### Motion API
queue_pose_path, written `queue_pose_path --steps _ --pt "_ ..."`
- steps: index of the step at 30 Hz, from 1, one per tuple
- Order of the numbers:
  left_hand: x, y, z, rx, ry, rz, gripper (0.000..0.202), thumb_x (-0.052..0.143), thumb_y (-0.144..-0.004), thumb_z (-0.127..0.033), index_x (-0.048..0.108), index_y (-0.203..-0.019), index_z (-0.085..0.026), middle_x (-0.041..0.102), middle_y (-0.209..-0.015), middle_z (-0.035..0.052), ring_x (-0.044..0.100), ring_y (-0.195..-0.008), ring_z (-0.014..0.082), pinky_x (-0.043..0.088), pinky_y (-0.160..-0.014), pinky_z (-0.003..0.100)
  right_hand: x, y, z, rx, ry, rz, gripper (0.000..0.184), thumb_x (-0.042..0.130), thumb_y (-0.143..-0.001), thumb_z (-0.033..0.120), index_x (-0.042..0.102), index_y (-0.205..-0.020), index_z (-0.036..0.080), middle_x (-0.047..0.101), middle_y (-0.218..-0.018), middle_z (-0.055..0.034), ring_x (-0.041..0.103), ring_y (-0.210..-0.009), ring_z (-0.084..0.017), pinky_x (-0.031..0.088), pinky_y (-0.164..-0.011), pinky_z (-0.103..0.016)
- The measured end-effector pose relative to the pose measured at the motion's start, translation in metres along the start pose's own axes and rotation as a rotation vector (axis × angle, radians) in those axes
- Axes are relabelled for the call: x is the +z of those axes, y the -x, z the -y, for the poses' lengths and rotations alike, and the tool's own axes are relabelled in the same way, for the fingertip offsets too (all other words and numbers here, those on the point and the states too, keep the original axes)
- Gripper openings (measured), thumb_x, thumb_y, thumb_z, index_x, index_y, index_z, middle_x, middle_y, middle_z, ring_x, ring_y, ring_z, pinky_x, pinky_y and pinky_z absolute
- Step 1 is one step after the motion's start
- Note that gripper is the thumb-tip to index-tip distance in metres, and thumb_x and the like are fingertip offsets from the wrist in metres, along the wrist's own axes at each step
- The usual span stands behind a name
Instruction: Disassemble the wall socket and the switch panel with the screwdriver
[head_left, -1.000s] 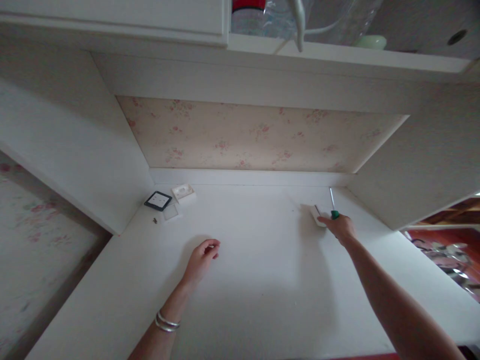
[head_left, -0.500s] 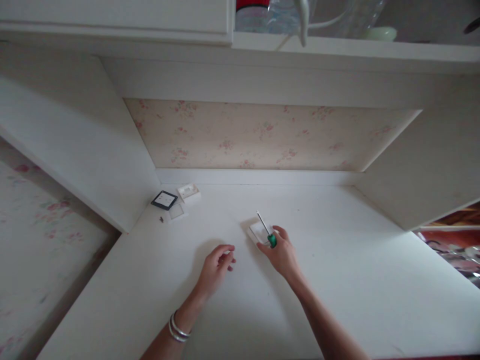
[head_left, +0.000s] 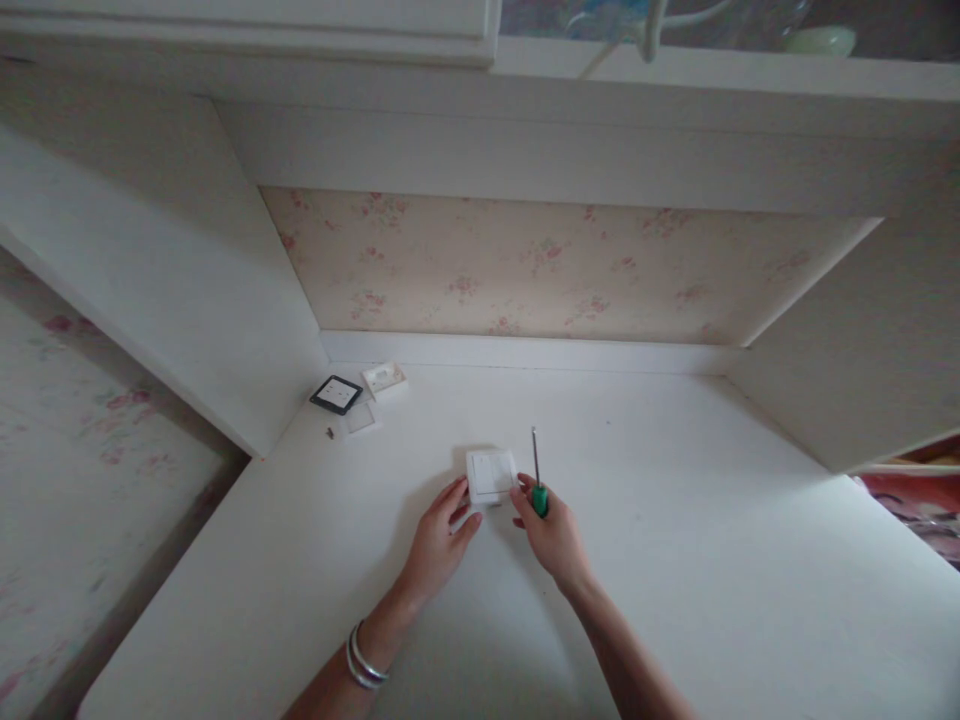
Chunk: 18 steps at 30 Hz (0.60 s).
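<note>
A square white wall switch (head_left: 493, 474) is between my two hands over the counter, its flat face turned up. My left hand (head_left: 439, 540) has its fingers curled against the switch's left edge, the thumb by its lower corner. In my right hand (head_left: 555, 535) is a screwdriver (head_left: 539, 498) with a green handle, its thin metal shaft pointing up and away. The thumb and a finger of that hand also meet the right edge of the switch. Its underside is hidden.
At the back left of the white counter (head_left: 675, 560) lie a dark-framed square plate (head_left: 337, 394), a white open box (head_left: 385, 378), a pale frame (head_left: 361, 417) and small dark screws (head_left: 330, 433). White side panels and a shelf (head_left: 675, 75) surround the counter.
The switch has shifted left and turned squarer to me. My left hand has come up to its left edge; my right hand has moved to its right edge, screwdriver now more upright.
</note>
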<state>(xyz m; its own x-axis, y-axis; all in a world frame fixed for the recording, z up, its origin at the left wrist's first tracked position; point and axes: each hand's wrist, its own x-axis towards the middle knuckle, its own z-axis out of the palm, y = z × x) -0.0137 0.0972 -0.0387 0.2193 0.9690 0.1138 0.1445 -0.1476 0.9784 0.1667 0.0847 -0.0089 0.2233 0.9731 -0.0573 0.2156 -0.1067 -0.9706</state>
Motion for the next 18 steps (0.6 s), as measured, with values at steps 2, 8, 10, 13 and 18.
queue_pose_path --steps 2,8,10,13,18 --pt "0.0 -0.002 0.003 0.014 -0.061 -0.022 0.048 0.058 -0.083 -0.029 0.049 -0.13 -0.022 0.045 -0.137 0.0096 0.051 -0.12 0.0229 0.047 -0.097 0.035 -0.005 -0.002 -0.007 0.113 -0.117 0.022 0.051 0.059 -0.079 0.054 0.062 -0.113 0.016 0.066 -0.107 -0.0088 0.063 -0.086 -0.023 0.057 -0.067 -0.036" --pt "-0.002 -0.006 0.001 0.055 -0.242 -0.093 0.041 0.056 -0.084 -0.025 0.055 -0.125 -0.024 0.055 -0.128 0.0071 0.053 -0.116 0.0227 0.046 -0.099 0.037 -0.011 0.001 -0.019 0.093 -0.138 0.086 0.051 0.062 -0.077 0.051 0.062 -0.115 0.018 0.069 -0.104 -0.0066 0.063 -0.082 -0.021 0.056 -0.067 -0.033" --pt "-0.003 -0.007 0.0 0.048 -0.251 -0.107 0.039 0.056 -0.084 -0.026 0.057 -0.123 -0.024 0.056 -0.126 0.0064 0.054 -0.115 0.0229 0.046 -0.099 0.036 -0.012 0.001 -0.022 0.086 -0.143 0.111 0.049 0.062 -0.078 0.05 0.062 -0.114 0.018 0.068 -0.106 -0.0081 0.064 -0.085 -0.023 0.055 -0.067 -0.033" --pt "-0.003 -0.008 0.002 0.024 -0.252 -0.12 0.038 0.056 -0.085 -0.029 0.057 -0.123 -0.024 0.057 -0.127 0.0061 0.055 -0.114 0.0228 0.047 -0.097 0.035 -0.013 0.0 -0.023 0.06 -0.168 0.131 0.04 0.062 -0.078 0.049 0.065 -0.103 0.018 0.066 -0.112 -0.0105 0.063 -0.091 -0.026 0.054 -0.071 -0.036" --pt "-0.002 -0.008 0.004 0.019 -0.266 -0.14 0.037 0.057 -0.085 -0.03 0.059 -0.121 -0.024 0.059 -0.125 0.0057 0.056 -0.113 0.0232 0.047 -0.098 0.036 -0.014 0.001 -0.016 0.028 -0.113 0.093 0.034 0.064 -0.073 0.051 0.067 -0.087 0.021 0.066 -0.111 -0.0113 0.062 -0.098 -0.029 0.051 -0.079 -0.041"
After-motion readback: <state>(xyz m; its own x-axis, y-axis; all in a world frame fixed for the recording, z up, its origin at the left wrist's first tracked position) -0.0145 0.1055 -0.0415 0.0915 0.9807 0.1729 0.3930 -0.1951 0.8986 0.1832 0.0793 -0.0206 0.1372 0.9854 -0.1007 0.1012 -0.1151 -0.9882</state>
